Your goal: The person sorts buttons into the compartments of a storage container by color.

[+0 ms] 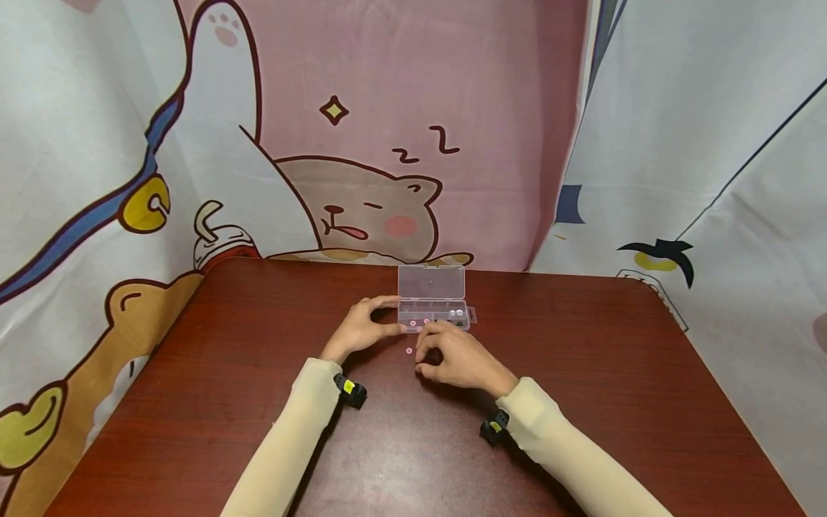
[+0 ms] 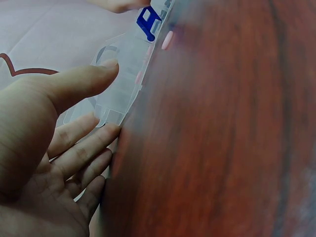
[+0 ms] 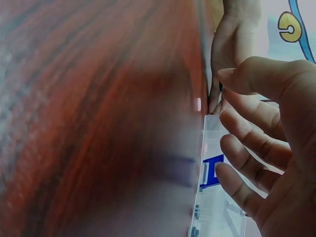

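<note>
A clear plastic compartment box [image 1: 431, 283] stands on the table with its lid raised. Small pink beads [image 1: 413, 323] lie in its front left part, white beads [image 1: 456, 313] at the back right. My left hand [image 1: 363, 327] holds the left end, thumb at the front corner and fingers towards the back. My right hand [image 1: 452, 353] hovers in front of the box, fingers bent, thumb and index apart with nothing visible between them. Beside its fingertips a loose pink bead [image 1: 409, 350] lies on the table, also seen as a pink bead [image 3: 198, 104] in the right wrist view.
The brown wooden table [image 1: 400, 452] reaches back to a hanging cartoon cloth [image 1: 504, 143] just behind the box. A blue piece [image 2: 148, 23] shows at the box front in both wrist views. Each forearm wears a black wrist camera [image 1: 351, 392].
</note>
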The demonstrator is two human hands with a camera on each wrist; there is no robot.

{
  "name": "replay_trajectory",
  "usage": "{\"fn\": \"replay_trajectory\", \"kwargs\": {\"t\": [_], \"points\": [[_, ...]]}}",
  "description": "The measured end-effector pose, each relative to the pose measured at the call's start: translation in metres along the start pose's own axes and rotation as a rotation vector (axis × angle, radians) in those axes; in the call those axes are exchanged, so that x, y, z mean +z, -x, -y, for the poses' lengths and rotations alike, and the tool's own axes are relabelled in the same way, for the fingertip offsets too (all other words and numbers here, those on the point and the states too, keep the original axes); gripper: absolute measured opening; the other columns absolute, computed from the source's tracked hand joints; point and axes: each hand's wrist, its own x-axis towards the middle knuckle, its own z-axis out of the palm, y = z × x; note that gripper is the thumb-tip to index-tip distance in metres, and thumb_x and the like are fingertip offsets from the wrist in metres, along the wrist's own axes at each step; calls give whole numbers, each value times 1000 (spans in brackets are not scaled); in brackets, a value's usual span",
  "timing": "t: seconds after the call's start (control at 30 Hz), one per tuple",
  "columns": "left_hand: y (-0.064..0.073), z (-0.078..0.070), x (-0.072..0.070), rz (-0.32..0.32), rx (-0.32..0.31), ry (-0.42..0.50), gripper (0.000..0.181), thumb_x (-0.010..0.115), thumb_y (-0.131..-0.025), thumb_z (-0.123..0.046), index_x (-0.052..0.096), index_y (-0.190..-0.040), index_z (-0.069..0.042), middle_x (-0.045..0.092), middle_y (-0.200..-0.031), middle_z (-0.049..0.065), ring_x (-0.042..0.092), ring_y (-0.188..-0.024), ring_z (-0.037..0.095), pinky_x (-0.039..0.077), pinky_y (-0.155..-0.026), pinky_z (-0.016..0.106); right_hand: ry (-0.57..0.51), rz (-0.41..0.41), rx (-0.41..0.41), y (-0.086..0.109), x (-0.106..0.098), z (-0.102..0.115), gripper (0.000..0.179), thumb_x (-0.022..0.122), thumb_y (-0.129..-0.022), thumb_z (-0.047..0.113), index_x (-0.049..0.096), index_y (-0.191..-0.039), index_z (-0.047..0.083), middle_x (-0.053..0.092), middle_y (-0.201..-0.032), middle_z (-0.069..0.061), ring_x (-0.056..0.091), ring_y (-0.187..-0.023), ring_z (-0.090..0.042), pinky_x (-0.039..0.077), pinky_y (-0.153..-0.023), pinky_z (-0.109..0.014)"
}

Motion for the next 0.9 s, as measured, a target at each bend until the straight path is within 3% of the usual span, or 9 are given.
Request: {"fn": "replay_trajectory", "kwargs": {"t": [0.43,0.67,0.9], "points": [[0,1,0,-9,22,-2,59,87,-82,-34,66,-137,-27,68,-136,-4,53,-130,25,41,-112,49,-26,-77,22,2,-13,-8,9,82,-82,22,75,-85,26,66,-107,9,59,-109,-11,51,-95,-37],[-1,1,0,-10,19,8,59,87,-82,-32,66,-137,-26,68,-136,-4,53,-130,25,40,-113,49,-63,-161,15,1,-24,-17,8,83,-84,18,76,-83,22,69,-107,1,58,-109,-15,49,-96,-41],[-1,0,0,-12,11,12,60,88,-81,-32,66,-137,-25,67,-136,-3,52,-131,25,40,-114,47,-86,-200,72,3,-34,-24,8,84,-84,20,77,-84,23,68,-107,4,55,-102,-13,45,-88,-39]]}}
